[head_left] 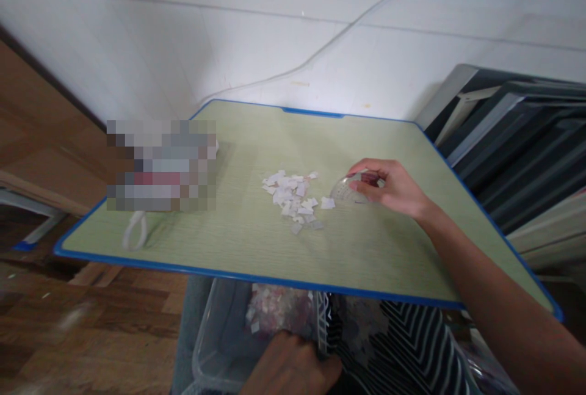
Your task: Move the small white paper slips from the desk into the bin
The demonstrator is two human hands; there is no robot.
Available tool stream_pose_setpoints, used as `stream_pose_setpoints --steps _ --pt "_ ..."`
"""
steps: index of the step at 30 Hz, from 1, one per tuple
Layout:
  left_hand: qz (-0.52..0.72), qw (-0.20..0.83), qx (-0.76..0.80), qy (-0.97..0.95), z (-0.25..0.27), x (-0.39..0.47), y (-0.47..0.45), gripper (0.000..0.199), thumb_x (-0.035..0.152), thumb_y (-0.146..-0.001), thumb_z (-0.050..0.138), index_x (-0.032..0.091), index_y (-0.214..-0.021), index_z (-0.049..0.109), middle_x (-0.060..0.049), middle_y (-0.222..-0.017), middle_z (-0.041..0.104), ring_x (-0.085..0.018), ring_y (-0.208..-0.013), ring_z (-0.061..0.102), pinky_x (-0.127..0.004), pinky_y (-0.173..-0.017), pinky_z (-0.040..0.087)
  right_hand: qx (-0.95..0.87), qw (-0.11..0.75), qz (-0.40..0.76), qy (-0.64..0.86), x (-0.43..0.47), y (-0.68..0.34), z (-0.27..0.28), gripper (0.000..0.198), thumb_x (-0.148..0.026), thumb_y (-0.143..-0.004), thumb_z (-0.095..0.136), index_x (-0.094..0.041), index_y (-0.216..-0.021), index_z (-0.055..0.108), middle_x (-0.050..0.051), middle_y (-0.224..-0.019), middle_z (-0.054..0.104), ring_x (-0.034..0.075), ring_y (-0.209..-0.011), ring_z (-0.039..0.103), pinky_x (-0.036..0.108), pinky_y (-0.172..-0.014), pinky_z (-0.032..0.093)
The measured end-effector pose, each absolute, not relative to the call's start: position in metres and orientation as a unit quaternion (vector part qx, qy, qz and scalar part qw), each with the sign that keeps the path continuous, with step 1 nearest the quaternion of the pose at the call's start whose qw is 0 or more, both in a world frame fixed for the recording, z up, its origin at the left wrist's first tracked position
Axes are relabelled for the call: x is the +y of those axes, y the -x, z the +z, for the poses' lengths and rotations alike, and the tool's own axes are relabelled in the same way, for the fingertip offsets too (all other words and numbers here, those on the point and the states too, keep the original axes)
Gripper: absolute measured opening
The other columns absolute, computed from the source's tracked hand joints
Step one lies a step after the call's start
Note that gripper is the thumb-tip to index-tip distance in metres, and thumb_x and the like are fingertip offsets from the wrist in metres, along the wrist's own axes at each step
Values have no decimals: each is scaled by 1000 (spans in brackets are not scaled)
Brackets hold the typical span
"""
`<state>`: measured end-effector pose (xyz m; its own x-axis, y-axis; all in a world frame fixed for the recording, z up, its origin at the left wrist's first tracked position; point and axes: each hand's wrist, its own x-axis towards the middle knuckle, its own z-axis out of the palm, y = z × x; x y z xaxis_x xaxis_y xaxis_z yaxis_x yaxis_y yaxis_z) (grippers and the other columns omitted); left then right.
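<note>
Right hand [396,188] pinches clear plastic [342,190] — arm [485,273] outstretched.

Right forearm [485,273] bare, angled forward and inward; wrist [425,209] nearly straight. Right hand [396,187] pinching, fingers [368,164] curved over, thumb [365,190] below. Left hand [295,367] sits lower, closer in, back up, knuckles bent; can't see its fingertips from here.

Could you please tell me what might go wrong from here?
The clear curved plastic piece in the right hand could scatter the loose paper scraps beside it. Scraps pushed over the near edge of the table might miss the plastic tub below and land on the floor.
</note>
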<state>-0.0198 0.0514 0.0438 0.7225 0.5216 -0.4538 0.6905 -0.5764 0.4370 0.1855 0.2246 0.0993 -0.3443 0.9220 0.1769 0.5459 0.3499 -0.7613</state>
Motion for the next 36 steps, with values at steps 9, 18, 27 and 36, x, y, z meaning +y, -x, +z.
stream_pose_setpoints --steps 9,18,27,36 --pt "-152 301 340 -878 42 51 21 12 21 -89 54 18 -91 65 -7 -80 68 -25 -76 66 -30 -61 49 -780 153 412 446 222 -193 110 18 -30 -74 59 -14 -83 58 -5 -53 43 6 -45 36 20 -42 30" --pt "-143 298 336 -882 43 51 21 14 22 -90 52 16 -90 65 -9 -81 68 -28 -75 66 -33 -60 50 -809 -37 491 322 211 -190 119 23 -28 -73 65 -9 -86 65 -1 -62 55 7 -54 44 18 -47 34" --pt "-161 300 330 -881 42 54 19 14 23 -89 52 17 -89 64 -8 -77 68 -28 -72 66 -32 -56 49 -799 -61 518 299 209 -190 117 20 -26 -73 66 -9 -85 65 1 -66 59 6 -54 46 17 -46 36" --pt "-178 299 348 -870 46 52 19 13 16 -88 52 17 -93 64 -8 -83 68 -27 -77 65 -33 -61 50 -817 -67 512 255 209 -194 120 21 -29 -74 65 -10 -84 66 -1 -59 55 5 -51 44 16 -45 35"
